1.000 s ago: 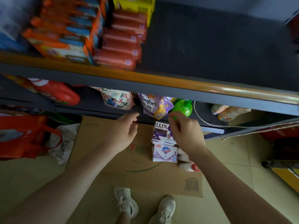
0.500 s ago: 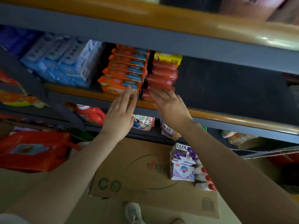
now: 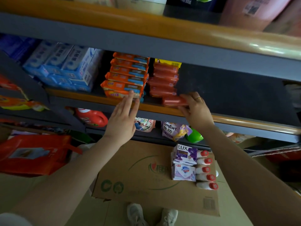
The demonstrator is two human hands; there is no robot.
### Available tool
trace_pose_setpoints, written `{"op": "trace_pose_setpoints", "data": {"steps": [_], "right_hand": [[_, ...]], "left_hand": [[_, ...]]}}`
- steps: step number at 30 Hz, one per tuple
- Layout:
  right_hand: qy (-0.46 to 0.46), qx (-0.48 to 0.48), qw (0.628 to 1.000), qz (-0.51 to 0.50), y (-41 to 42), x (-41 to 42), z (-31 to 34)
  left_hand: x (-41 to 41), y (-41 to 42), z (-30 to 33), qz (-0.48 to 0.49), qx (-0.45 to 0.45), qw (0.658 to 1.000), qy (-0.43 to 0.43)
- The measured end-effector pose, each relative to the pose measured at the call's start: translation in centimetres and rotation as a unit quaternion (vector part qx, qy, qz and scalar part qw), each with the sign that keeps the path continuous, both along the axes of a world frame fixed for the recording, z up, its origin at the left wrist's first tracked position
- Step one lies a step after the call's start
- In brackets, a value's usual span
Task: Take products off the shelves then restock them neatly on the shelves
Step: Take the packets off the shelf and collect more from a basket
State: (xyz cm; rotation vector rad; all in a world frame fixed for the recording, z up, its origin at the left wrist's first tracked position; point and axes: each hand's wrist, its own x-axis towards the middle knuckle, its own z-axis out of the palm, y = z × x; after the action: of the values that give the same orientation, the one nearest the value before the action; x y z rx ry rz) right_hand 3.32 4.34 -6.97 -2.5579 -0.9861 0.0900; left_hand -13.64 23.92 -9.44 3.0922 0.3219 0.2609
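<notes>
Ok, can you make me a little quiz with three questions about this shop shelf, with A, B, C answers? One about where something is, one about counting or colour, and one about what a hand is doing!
1. Where is the LUX soap box?
A. on the top shelf
B. on the flattened cardboard box on the floor
C. in the left hand

2. How many red-capped white bottles lie in a row beside the soap boxes?
A. two
B. five
C. nine

3. What is the right hand doing?
A. gripping a red soap bar pack
B. hanging idle
C. holding the green bottle

Answers:
1 B: it sits on the cardboard box, above the person's shoes.
2 B: five red caps show one below the other.
3 A: its fingers curl round the red soap bar pack at the shelf edge, while the left hand reaches flat toward the orange packs.
</notes>
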Motion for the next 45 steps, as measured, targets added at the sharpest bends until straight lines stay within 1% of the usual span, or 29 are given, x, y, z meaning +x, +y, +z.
{"op": "trace_pose_setpoints", "data": {"steps": [4, 8, 9, 11, 12, 14, 15, 16, 17, 18, 20, 22, 23, 24, 26, 27, 29, 30, 31, 32, 33, 34, 37, 38, 39, 40, 42, 43, 45], "right_hand": [[0.103, 0.036, 0.994, -0.021, 0.6, 1.3, 0.3], [0.197, -0.031, 0.98, -0.001, 0.9, 3.2, 1.0], [0.195, -0.044, 0.98, 0.012, 0.9, 3.3, 1.2], [0.139, -0.052, 0.989, 0.029, 0.4, 3.3, 1.3], [0.107, -0.037, 0.993, 0.031, -0.1, 3.0, 1.5], [0.072, 0.053, 0.996, 0.014, -1.7, 1.9, 2.6], [0.08, 0.117, 0.99, -0.001, -2.6, 1.3, 3.3], [0.121, 0.179, 0.976, -0.023, -3.5, 0.6, 4.0], [0.194, 0.231, 0.952, -0.047, -4.4, -0.1, 4.6], [0.281, 0.271, 0.918, -0.068, -5.2, -0.9, 5.1], [0.426, 0.307, 0.844, -0.105, -6.6, -2.3, 5.3], [0.53, 0.306, 0.783, -0.109, -8.0, -3.5, 4.9], [0.571, 0.305, 0.756, -0.1, -8.6, -4.1, 4.6], [0.604, 0.306, 0.73, -0.089, -9.3, -4.7, 4.5], [0.647, 0.311, 0.693, -0.066, -10.4, -5.4, 4.2], [0.66, 0.309, 0.683, -0.051, -10.9, -5.7, 4.3], [0.686, 0.306, 0.66, -0.022, -11.6, -6.1, 4.3], [0.697, 0.308, 0.647, -0.015, -12.0, -6.2, 4.3], [0.704, 0.308, 0.64, -0.013, -12.4, -6.4, 4.2], [0.707, 0.306, 0.638, -0.008, -12.8, -6.5, 4.2], [0.7, 0.304, 0.646, 0.0, -13.2, -6.5, 4.1], [0.683, 0.301, 0.666, 0.014, -13.4, -6.6, 4.2], [0.583, 0.28, 0.762, 0.043, -13.5, -7.0, 5.2], [0.553, 0.27, 0.786, 0.055, -13.4, -7.3, 5.6], [0.533, 0.261, 0.802, 0.071, -13.2, -7.8, 6.0], [0.521, 0.254, 0.81, 0.083, -13.0, -8.2, 6.4], [0.523, 0.261, 0.804, 0.111, -12.5, -9.1, 7.0], [0.525, 0.266, 0.798, 0.127, -12.2, -9.6, 7.3], [0.536, 0.271, 0.788, 0.136, -11.4, -10.6, 7.5]], "left_hand": [[0.0, -0.1, 0.6, 0.009, 0.008, 1.0, 0.014], [0.2, -0.8, 1.1, 0.022, -0.002, 1.0, 0.017], [0.3, -1.1, 1.3, 0.025, -0.011, 1.0, 0.011], [0.4, -2.1, 1.7, 0.03, -0.049, 0.998, -0.014], [0.4, -2.9, 2.1, 0.032, -0.085, 0.995, -0.03], [0.5, -4.5, 3.2, 0.041, -0.192, 0.979, -0.06], [0.5, -5.5, 3.9, 0.05, -0.266, 0.961, -0.065], [0.7, -6.5, 4.7, 0.054, -0.346, 0.935, -0.062], [0.8, -7.6, 5.5, 0.053, -0.418, 0.905, -0.054], [0.9, -8.8, 6.4, 0.05, -0.474, 0.878, -0.048], [1.0, -11.1, 8.0, 0.042, -0.555, 0.829, -0.051], [1.0, -13.1, 9.0, 0.036, -0.603, 0.794, -0.068], [0.9, -13.9, 9.2, 0.033, -0.608, 0.79, -0.075], [0.6, -14.5, 9.2, 0.034, -0.602, 0.794, -0.077], [0.0, -15.5, 9.2, 0.038, -0.59, 0.803, -0.08], [-0.4, -15.9, 9.0, 0.041, -0.594, 0.799, -0.083], [-1.2, -16.5, 8.9, 0.043, -0.618, 0.78, -0.09], [-1.5, -16.7, 9.0, 0.039, -0.621, 0.777, -0.092], [-1.8, -16.9, 9.0, 0.032, -0.613, 0.785, -0.089], [-2.2, -17.0, 9.1, 0.022, -0.599, 0.796, -0.082], [-2.4, -17.0, 9.2, 0.013, -0.586, 0.807, -0.074], [-2.6, -16.9, 9.2, 0.008, -0.576, 0.815, -0.065], [-3.1, -16.4, 8.5, 0.007, -0.547, 0.836, -0.037], [-3.3, -16.1, 8.2, 0.013, -0.545, 0.838, -0.028], [-3.5, -15.9, 7.7, 0.024, -0.558, 0.829, -0.02], [-3.7, -15.7, 7.2, 0.037, -0.583, 0.812, -0.013], [-4.1, -15.5, 6.4, 0.063, -0.647, 0.76, 0.002], [-4.4, -15.5, 6.0, 0.069, -0.682, 0.728, 0.013], [-5.0, -15.3, 5.6, 0.056, -0.756, 0.65, 0.048]]}}
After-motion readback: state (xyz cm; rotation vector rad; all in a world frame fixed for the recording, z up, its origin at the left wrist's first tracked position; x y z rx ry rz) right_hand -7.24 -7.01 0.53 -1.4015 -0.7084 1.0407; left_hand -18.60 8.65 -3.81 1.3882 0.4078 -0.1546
